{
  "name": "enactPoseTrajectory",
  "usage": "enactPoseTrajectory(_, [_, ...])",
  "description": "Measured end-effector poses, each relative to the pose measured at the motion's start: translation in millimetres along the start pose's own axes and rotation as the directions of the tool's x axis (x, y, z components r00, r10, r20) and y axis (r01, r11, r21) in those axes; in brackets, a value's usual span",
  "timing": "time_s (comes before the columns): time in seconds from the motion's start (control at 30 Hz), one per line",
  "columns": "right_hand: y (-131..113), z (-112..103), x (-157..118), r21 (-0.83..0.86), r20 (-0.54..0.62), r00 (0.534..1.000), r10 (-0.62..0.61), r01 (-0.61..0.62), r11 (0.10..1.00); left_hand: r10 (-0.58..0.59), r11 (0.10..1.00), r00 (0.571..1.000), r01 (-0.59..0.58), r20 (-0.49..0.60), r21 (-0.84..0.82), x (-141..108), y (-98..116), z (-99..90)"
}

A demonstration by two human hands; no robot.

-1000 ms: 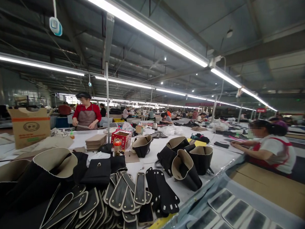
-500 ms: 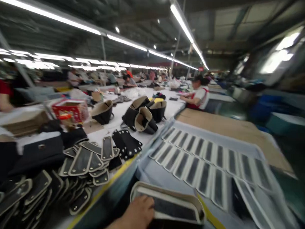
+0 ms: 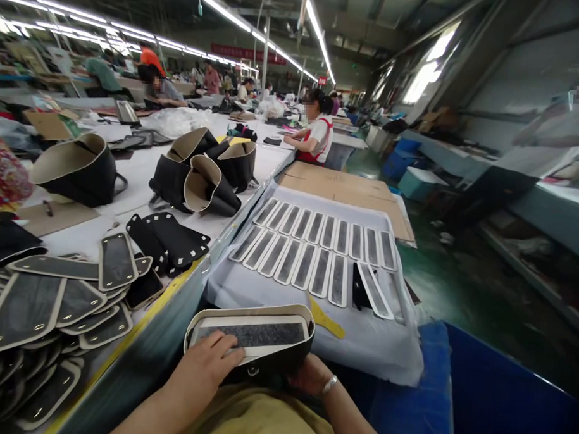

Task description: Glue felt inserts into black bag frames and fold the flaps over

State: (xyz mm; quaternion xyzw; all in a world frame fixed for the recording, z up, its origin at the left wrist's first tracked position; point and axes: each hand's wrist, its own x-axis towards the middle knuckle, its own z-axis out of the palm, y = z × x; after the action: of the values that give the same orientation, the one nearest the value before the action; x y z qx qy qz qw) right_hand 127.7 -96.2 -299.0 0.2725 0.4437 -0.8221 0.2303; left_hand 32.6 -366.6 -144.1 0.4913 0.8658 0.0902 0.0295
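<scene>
Head view: a black bag (image 3: 279, 365) sits open-topped against the person's yellow clothing, just before a cloth-covered surface (image 3: 361, 352) bearing two rows of dark strips (image 3: 303, 268). The left hand (image 3: 207, 360) reaches over the rim, bent fingers touching a pale-edged panel inside; whether they grip cannot be told. The right hand (image 3: 314, 375) meets the bag's right end, fingers partly hidden, their grip unclear.
</scene>
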Motion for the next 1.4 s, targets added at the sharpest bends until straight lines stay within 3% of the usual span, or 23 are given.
enactPoseTrajectory(0.2, [-61,-4,-26,0.033,-0.174,0.984,-0.039,0.046,0.998,0.045,0.999,0.999,-0.045,-0.025,0.003,-1,-5,6.0])
enactPoseTrajectory(0.33, [-110,22,-53,-0.111,-0.011,0.994,-0.108,0.106,0.988,0.033,0.999,0.998,-0.034,0.054,0.021,2,-2,-1.1])
enactPoseTrajectory(0.47, [-139,54,-67,-0.34,0.095,0.99,-0.106,0.133,0.931,0.035,0.999,0.998,-0.036,0.061,0.014,2,0,-2.3])
enactPoseTrajectory(0.53, [-144,65,-70,-0.417,0.046,0.998,-0.039,0.055,0.907,0.054,0.999,0.999,-0.054,-0.007,-0.009,-1,-3,-1.3])
enactPoseTrajectory(0.6, [-145,73,-72,-0.42,-0.039,0.999,-0.016,-0.002,0.908,0.066,0.994,0.987,-0.078,-0.149,-0.072,-7,-10,-2.0])
enactPoseTrajectory(0.67, [-143,78,-74,-0.392,-0.08,0.996,-0.043,0.008,0.92,-0.083,0.981,0.939,0.019,-0.334,-0.192,-15,-20,-4.8])
enactPoseTrajectory(0.7, [-141,80,-75,-0.381,-0.084,0.994,-0.064,0.028,0.924,-0.242,0.946,0.89,0.128,-0.385,-0.298,-19,-25,-6.3])
enactPoseTrajectory(0.73, [-140,82,-76,-0.376,-0.082,0.993,-0.086,0.049,0.925,-0.429,0.864,0.824,0.253,-0.371,-0.436,-23,-31,-7.5])
enactPoseTrajectory(0.8, [-136,85,-78,-0.375,-0.086,0.99,-0.114,0.073,0.924,-0.712,0.559,0.689,0.442,-0.133,-0.702,-28,-39,-8.0])
enactPoseTrajectory(0.87, [-134,88,-80,-0.377,-0.09,0.988,-0.127,0.085,0.922,-0.722,0.246,0.662,0.518,0.201,-0.82,-29,-44,-6.4])
enactPoseTrajectory(0.93, [-132,90,-81,-0.381,-0.082,0.988,-0.128,0.088,0.92,-0.621,0.099,0.669,0.583,0.408,-0.806,-27,-48,-5.4])
enactPoseTrajectory(1.0, [-131,89,-81,-0.38,-0.073,0.99,-0.123,0.087,0.921,-0.567,0.153,0.674,0.652,0.474,-0.743,-23,-51,-7.9])
enactPoseTrajectory(1.07, [-130,87,-80,-0.357,-0.07,0.992,-0.103,0.072,0.931,-0.572,0.374,0.698,0.69,0.431,-0.62,-17,-54,-14.5])
enactPoseTrajectory(1.13, [-129,84,-79,-0.325,-0.071,0.995,-0.077,0.05,0.944,-0.573,0.626,0.736,0.677,0.361,-0.387,-11,-57,-22.7])
enactPoseTrajectory(1.17, [-128,82,-78,-0.314,-0.068,0.995,-0.069,0.044,0.948,-0.572,0.708,0.747,0.658,0.34,-0.255,-9,-58,-26.4])
enactPoseTrajectory(1.27, [-123,78,-76,-0.312,-0.051,0.995,-0.081,0.061,0.948,-0.592,0.783,0.74,0.622,0.319,0.009,-3,-59,-32.9])
enactPoseTrajectory(1.4, [-117,77,-73,-0.324,-0.078,0.99,-0.121,0.089,0.942,-0.583,0.793,0.748,0.609,0.317,0.023,1,-59,-33.4])
